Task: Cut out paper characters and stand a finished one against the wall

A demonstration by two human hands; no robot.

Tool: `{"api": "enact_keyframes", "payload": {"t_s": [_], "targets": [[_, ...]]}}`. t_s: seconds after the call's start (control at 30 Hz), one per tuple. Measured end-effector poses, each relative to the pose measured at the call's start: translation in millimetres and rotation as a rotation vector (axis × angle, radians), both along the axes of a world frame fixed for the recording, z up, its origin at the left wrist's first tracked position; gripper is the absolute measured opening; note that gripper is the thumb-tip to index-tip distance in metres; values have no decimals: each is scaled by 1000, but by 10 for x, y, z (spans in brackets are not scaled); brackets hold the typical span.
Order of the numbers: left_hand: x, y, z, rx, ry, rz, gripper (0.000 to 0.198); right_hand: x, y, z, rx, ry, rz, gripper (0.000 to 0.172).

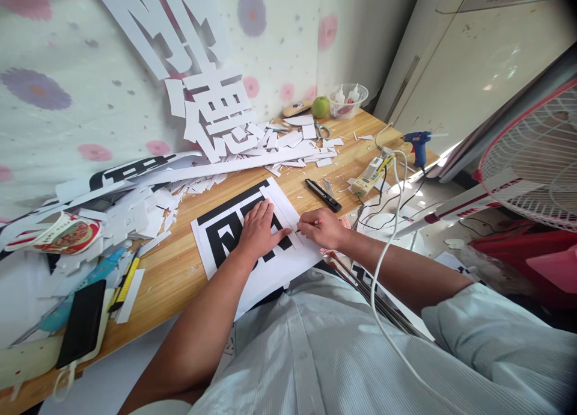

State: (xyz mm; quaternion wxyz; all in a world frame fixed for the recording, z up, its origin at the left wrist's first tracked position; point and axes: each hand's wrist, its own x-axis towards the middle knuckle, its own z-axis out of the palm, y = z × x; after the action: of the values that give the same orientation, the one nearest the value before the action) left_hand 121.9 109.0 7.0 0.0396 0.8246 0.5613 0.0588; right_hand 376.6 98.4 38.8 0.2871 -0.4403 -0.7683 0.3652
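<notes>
A white sheet (pixel 288 270) printed with a bold black character lies at the front edge of the wooden table. My left hand (pixel 260 230) presses flat on it, fingers stretched out over the black print, thumb pointing right. Closed round a thin red pencil (pixel 317 222), my right hand (pixel 323 228) rests on the sheet's right side; most of the pencil is hidden by the fingers. Its tip meets the paper near some fine drawn lines, just right of my left thumb. Beyond the sheet lies a black utility knife (pixel 323 195).
White cut-out characters (pixel 216 111) lean against the wall behind a heap of scraps (pixel 279 141). A blue glue gun (pixel 419 148), a power strip (pixel 370 175) and a hanging white cable (pixel 383 252) are right. A phone (pixel 82 323) and yellow cutter (pixel 126 281) lie left; a fan (pixel 536 156) stands right.
</notes>
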Motion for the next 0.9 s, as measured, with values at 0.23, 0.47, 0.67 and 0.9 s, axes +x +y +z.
{"api": "enact_keyframes", "payload": {"t_s": [0.23, 0.47, 0.67, 0.9], "targets": [[5, -9, 7, -8, 2, 11, 91, -34, 50, -45, -4, 9, -39, 31], [17, -27, 52, -29, 0, 24, 87, -161, 209, -130, -1, 80, -127, 30], [12, -38, 55, -21, -18, 27, 85, -377, 441, -235, 10, 169, -208, 28], [-4, -41, 39, 5, -46, -3, 90, -547, 700, -391, 7, 252, -210, 28]]}}
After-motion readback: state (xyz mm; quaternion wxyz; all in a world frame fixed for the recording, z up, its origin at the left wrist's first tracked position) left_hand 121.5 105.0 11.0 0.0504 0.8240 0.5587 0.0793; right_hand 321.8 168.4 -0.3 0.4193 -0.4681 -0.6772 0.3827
